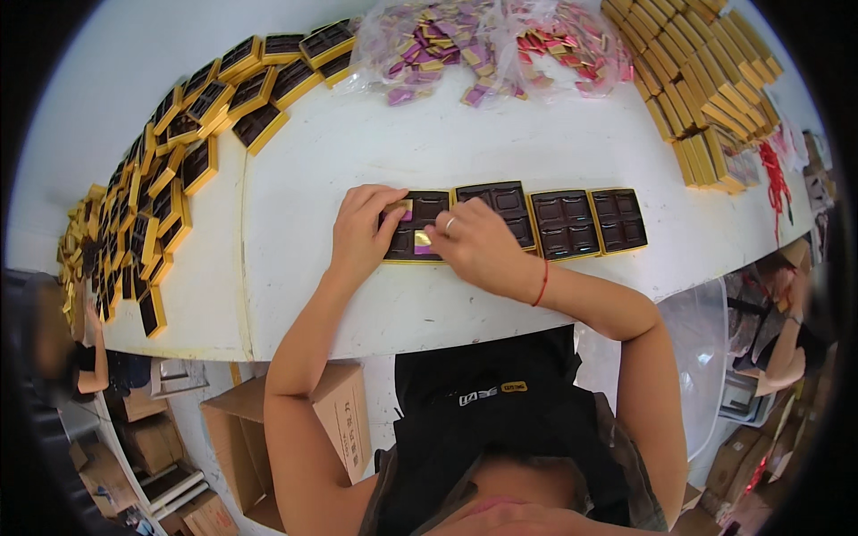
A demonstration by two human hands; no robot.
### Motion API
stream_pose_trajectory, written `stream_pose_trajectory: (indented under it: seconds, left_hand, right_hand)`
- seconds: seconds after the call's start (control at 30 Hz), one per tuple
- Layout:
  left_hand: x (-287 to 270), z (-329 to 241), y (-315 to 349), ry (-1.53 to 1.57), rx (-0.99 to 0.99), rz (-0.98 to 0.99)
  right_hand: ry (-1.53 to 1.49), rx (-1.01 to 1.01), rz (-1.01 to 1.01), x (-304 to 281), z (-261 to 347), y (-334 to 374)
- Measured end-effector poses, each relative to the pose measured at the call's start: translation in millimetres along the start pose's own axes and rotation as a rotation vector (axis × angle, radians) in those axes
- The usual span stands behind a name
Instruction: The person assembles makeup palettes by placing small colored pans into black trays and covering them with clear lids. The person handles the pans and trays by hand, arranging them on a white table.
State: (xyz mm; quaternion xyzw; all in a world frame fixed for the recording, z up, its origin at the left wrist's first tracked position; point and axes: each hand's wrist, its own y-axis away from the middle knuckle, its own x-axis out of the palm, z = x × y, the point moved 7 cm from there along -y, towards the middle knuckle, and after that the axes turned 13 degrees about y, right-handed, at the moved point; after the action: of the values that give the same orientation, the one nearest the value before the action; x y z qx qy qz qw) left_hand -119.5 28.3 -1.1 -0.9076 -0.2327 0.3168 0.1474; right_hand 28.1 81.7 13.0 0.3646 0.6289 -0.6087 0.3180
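A shallow gold-edged box with a dark, sectioned tray [432, 204] lies flat on the white table in front of me. At its left end my left hand [359, 232] has a small purple-and-gold wrapped square [405, 210] between thumb and fingers, in the upper left section. My right hand [483, 248] pinches a second gold-and-purple wrapped square [423, 241] over the lower middle of the same tray. Just right of it, a second box [500, 201] sits partly behind my right hand. Two more boxes, one [564, 223] beside the other [618, 220], complete the row; their sections hold no wrapped squares.
Many similar dark-trayed boxes [206, 103] are heaped along the left. At the back are see-through bags of purple squares [438, 49] and red ones [567, 45]. Stacked gold boxes [702, 71] and red cords [774, 183] occupy the right. A cardboard carton [295, 429] stands below the table.
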Motion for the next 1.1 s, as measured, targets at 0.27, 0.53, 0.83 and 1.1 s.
stream_pose_trajectory:
  seconds: [0.27,0.53,0.83,1.1]
  left_hand:
    - [3,18,-3,0.111,-0.136,-0.009]
    - [3,46,-183,-0.249,0.157,-0.324]
    - [-12,229,-219,0.103,-0.549,-0.157]
    - [52,140,-198,0.766,-0.653,-0.141]
  right_hand:
    - [-0.35,0.02,0.123,-17,-18,-7]
    - [-0.272,0.346,-0.086,74,-230,-132]
    - [0.239,0.779,0.186,91,-321,-99]
    - [0.264,0.695,0.37,54,-296,-40]
